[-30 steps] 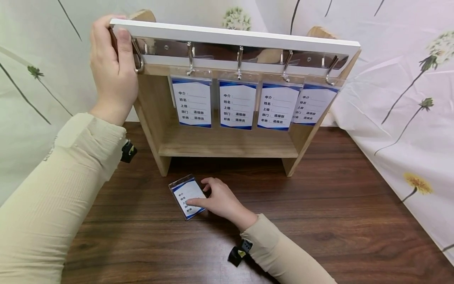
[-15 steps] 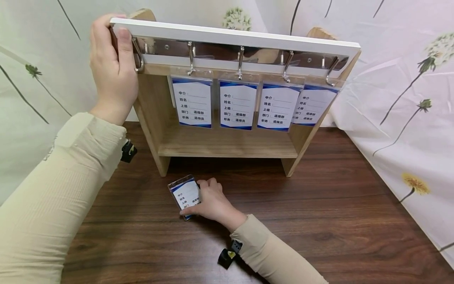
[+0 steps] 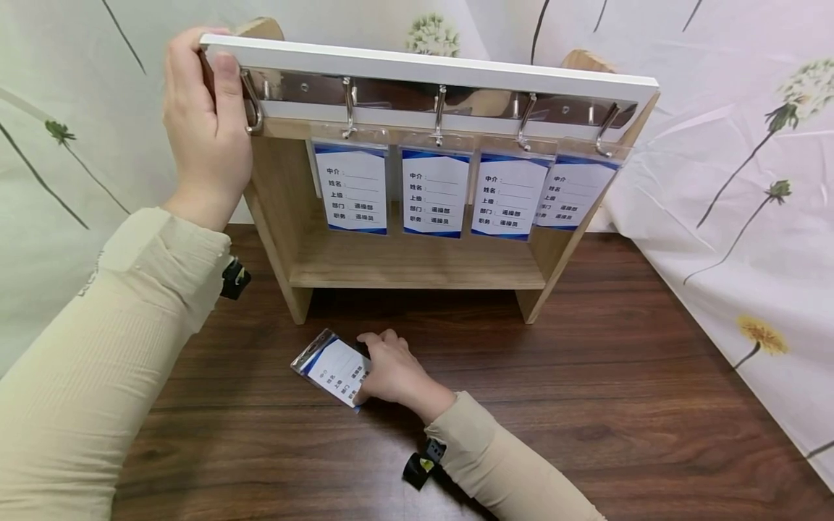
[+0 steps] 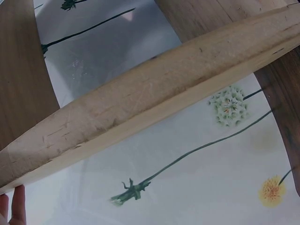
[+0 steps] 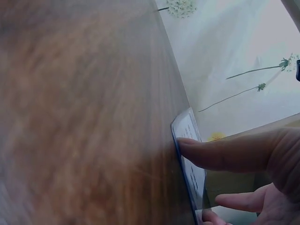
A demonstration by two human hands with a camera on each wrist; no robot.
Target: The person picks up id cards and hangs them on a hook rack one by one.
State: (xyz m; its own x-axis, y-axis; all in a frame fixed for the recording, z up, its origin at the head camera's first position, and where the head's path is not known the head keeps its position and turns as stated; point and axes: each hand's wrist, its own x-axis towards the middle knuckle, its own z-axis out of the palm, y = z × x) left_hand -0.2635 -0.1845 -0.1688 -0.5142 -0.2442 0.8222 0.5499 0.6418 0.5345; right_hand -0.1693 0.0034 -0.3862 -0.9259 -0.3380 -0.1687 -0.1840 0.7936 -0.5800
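My left hand (image 3: pixel 207 137) grips the left end of a wooden hook rack (image 3: pixel 417 271), thumb on the front of its white top board, other fingers behind. In the left wrist view, fingertips (image 4: pixel 18 206) show by the rack's wooden edge (image 4: pixel 140 93). On the tabletop, my right hand (image 3: pixel 397 373) holds a clear-sleeved ID badge (image 3: pixel 332 365) by its lower right part. The right wrist view shows the thumb (image 5: pixel 211 152) on the badge's face and fingers by its far edge. Several similar badges (image 3: pixel 357 188) hang from the rack's metal hooks (image 3: pixel 439 116); the leftmost hook (image 3: pixel 253 101) carries none.
A dark wood-grain table (image 3: pixel 586 405) lies under the rack. White cloth with printed flowers (image 3: pixel 730 145) stands behind and at both sides. The rack has a low shelf (image 3: pixel 417 268) and two side panels.
My right hand moved left onto the loose badge and took hold of it. The badge has turned counterclockwise, its top end shifting left. The left hand and the rack stayed put.
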